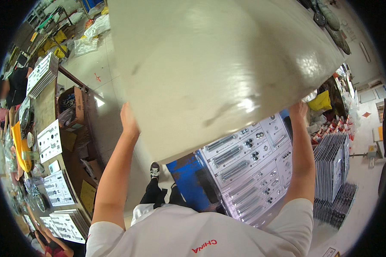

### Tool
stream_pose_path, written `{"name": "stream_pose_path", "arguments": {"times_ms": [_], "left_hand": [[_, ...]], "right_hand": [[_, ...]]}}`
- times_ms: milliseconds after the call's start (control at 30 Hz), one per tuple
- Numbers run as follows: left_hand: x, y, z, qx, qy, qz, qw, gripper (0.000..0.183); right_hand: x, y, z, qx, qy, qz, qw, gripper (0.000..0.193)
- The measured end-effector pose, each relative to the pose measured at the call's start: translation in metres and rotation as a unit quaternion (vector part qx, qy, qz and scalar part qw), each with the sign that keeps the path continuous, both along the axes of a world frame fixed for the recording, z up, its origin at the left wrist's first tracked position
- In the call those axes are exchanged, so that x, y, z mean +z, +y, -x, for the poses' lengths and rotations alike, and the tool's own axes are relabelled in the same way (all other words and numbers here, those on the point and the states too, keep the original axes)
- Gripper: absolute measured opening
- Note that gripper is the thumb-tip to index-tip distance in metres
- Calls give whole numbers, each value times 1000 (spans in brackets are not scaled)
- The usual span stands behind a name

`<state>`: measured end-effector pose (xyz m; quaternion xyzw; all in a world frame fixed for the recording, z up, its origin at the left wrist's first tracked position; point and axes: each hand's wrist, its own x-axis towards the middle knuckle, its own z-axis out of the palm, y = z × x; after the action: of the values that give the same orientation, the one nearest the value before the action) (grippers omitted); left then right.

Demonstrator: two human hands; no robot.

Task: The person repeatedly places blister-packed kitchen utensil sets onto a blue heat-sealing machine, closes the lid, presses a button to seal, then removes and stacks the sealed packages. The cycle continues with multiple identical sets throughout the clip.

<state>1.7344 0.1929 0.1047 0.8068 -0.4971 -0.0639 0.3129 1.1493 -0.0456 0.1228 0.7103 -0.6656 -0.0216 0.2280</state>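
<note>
A large cream-coloured sheet (201, 81) with a smooth, shiny, scuffed face fills the upper middle, raised and tilted in front of me. My left hand (129, 122) grips its left edge, and my right hand (298, 111) holds the lower right edge. The fingers of both hands are mostly hidden by the sheet. Partly below it lies a white printed card (257, 180) with rows of metal rods and small round hardware under clear film. That card rests on a blue surface (186, 177) with worn dark patches.
To the left, a long workbench (47, 141) carries stacked printed cards (45, 75) and a yellow bag (20, 147). Open cartons (75, 107) sit beneath it. Stacks of packed cards (332, 167) stand at right. Other people work along the left edge.
</note>
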Motion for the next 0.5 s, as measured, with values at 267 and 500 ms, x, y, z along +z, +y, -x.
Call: {"name": "stream_pose_path", "arguments": {"times_ms": [267, 500], "left_hand": [[-21, 7, -7, -128, 309, 19, 942, 48], [-139, -60, -97, 64, 450, 153, 877, 42]], "right_hand": [[23, 226, -228, -118, -713, -411, 555, 50], [35, 341, -317, -16, -618, -516, 593, 53]]}}
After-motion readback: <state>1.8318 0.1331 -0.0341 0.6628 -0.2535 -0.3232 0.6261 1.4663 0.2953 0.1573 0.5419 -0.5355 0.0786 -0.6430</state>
